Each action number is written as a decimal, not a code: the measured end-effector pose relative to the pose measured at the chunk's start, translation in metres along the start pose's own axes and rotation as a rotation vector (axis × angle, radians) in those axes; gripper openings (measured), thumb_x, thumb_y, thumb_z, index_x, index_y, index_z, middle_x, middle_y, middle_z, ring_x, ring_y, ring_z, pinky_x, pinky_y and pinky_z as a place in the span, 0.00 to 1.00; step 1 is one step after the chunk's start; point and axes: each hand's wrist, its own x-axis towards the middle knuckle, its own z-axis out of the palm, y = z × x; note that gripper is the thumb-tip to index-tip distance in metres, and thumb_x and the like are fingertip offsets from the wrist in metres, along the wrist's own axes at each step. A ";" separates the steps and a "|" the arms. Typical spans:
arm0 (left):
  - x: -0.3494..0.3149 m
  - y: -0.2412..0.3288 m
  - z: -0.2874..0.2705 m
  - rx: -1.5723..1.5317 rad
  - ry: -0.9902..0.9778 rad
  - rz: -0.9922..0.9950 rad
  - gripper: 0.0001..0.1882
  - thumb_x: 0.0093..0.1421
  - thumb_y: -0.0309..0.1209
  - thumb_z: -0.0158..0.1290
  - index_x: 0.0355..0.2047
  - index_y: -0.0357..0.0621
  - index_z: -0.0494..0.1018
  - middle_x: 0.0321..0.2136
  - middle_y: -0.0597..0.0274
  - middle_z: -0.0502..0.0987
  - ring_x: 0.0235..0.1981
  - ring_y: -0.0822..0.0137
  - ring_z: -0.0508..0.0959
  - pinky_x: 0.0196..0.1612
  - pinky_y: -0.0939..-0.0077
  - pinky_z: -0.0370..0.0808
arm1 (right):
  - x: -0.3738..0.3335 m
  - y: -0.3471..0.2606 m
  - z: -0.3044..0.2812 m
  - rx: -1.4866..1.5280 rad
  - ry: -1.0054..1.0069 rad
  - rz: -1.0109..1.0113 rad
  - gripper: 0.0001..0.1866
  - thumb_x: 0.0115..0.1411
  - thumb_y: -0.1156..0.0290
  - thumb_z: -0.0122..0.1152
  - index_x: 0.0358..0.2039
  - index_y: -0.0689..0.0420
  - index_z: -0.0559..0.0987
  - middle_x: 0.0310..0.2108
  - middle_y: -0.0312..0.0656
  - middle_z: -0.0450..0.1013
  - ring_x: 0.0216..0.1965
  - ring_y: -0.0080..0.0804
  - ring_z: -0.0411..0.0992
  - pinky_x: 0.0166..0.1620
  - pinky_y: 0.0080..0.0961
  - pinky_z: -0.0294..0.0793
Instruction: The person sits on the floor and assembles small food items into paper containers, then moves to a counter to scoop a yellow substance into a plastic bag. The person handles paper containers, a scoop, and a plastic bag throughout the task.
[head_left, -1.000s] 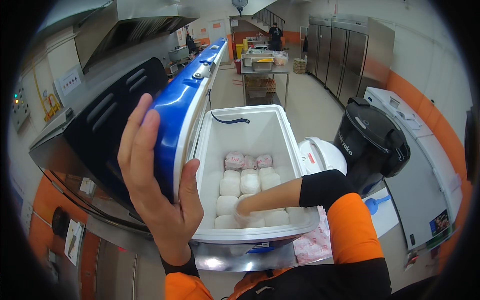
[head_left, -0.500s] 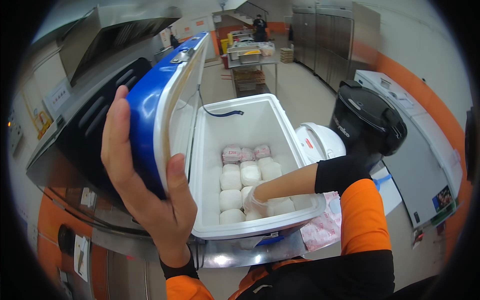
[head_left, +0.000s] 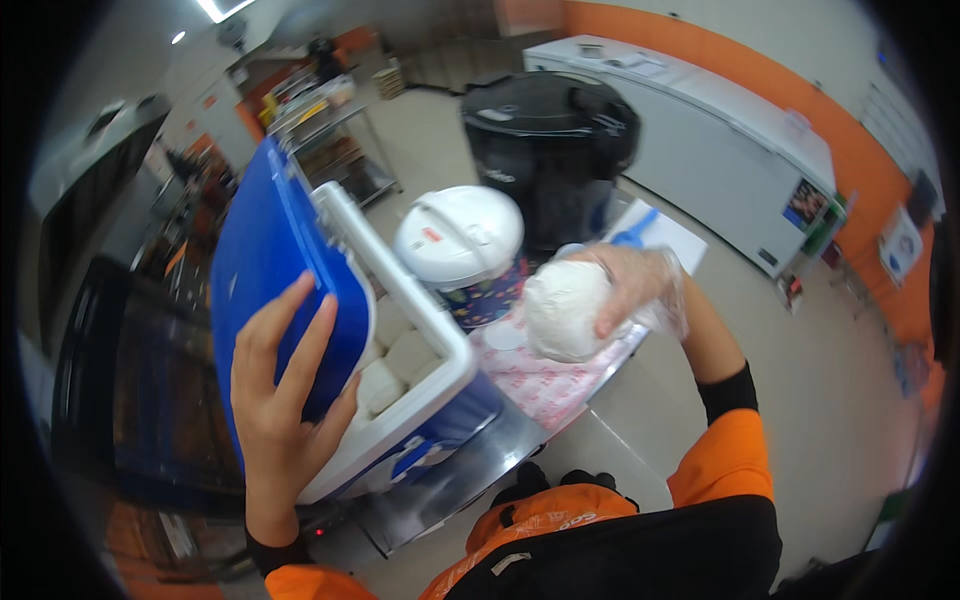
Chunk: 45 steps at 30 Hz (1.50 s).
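Observation:
My right hand (head_left: 640, 285), in a clear plastic glove, grips a round white-wrapped bundle (head_left: 566, 310) above a sheet of pink-printed wrapping paper (head_left: 520, 375). The fingers of my left hand (head_left: 285, 390) are spread and rest against the blue lid (head_left: 280, 290) of a cooler box. That lid leans partly over the cooler's white rim (head_left: 400, 285). Through the gap, several more white bundles (head_left: 395, 370) show inside the box; the lid hides the others.
Beyond the paper stand a white-lidded round container (head_left: 460, 235) with a patterned body and a large black cooker (head_left: 550, 130). A blue utensil (head_left: 635, 230) lies on a white board. The metal table edge (head_left: 470, 470) is in front of me; a chest freezer (head_left: 700, 140) stands at the far right.
My right hand has come out of the cooler with a white bundle and moved right over the paper. The lid has tipped lower over the box under my left hand. The view has turned right.

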 end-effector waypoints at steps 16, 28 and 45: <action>-0.103 0.221 0.224 -0.645 -0.221 -0.362 0.19 0.58 0.37 0.54 0.44 0.35 0.70 0.36 0.54 0.73 0.43 0.56 0.72 0.49 0.64 0.67 | -0.401 0.392 0.330 1.152 1.655 0.156 0.29 0.63 0.51 0.49 0.49 0.66 0.71 0.39 0.48 0.75 0.37 0.38 0.77 0.38 0.36 0.79; -0.132 0.316 0.729 -0.151 -0.627 -0.020 0.22 0.53 0.33 0.55 0.48 0.42 0.67 0.54 0.48 0.65 0.50 0.50 0.69 0.49 0.58 0.69 | -0.412 0.439 0.402 1.637 1.639 0.284 0.28 0.62 0.50 0.52 0.47 0.65 0.74 0.37 0.48 0.75 0.37 0.35 0.76 0.37 0.33 0.78; -0.105 0.311 0.853 0.770 -0.496 0.541 0.20 0.61 0.29 0.42 0.49 0.27 0.69 0.46 0.34 0.73 0.36 0.53 0.80 0.37 0.65 0.79 | -0.397 0.455 0.365 1.742 1.628 0.292 0.25 0.61 0.54 0.55 0.47 0.64 0.74 0.39 0.47 0.74 0.38 0.35 0.75 0.39 0.33 0.78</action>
